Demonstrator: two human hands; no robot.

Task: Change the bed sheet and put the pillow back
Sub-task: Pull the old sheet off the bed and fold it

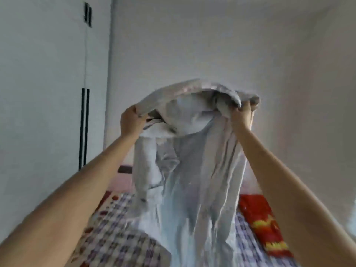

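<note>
Sheet (pixel 185 170), blurred, hides the bed's (pixel 119 237) middle; pillow unseen.

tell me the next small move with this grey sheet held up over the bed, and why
Probably spread the hands apart and flick the grey sheet forward: left hand and right hand grip it bunched, and it hangs in folds over the checked bed.

My left hand (pixel 132 122) and my right hand (pixel 241 116) up in front of me, the sheet (pixel 188 170) gripped between them and hanging over the bed (pixel 115 237) below, a cloth (pixel 264 224) on the bed right of the sheet, wardrobe (pixel 48 93) at left, wall (pixel 192 45) behind.
</note>
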